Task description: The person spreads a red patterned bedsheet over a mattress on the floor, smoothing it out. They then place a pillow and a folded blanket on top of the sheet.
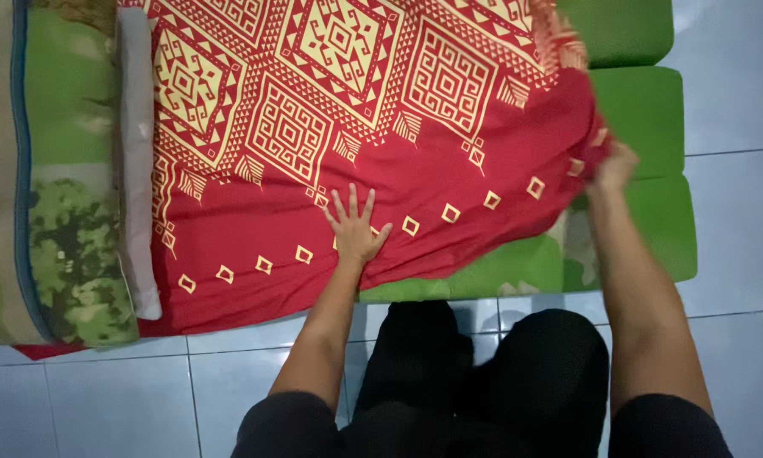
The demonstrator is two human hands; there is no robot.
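a person kneels on a pale tiled floor point(102, 399), seen from above, black-clad knees at the bottom edge. before them lies a green folding mattress point(653, 110) with a red cloth point(449, 136) spread over most of it, printed with yellow diamond and key patterns and a row of small yellow squares near the hem.

the left hand point(354, 227) lies flat on the cloth near its near edge, fingers fully spread, palm down, gripping nothing, only pinning the fabric. the right hand point(612, 167) is closed around the cloth's right edge, pinching a lifted fold; it is slightly blurred, so the exact finger grip is hard to tell. beneath that raised corner the green mattress shows bare.

along the mattress's left side lies a long pale bolster point(136, 161), and beyond it a green camouflage-patterned cushion point(72, 246).

to spread the cloth well, the flat hand would seem best kept firm as an anchor while the gripping hand draws the edge outward evenly, so that no wrinkles bunch between them.
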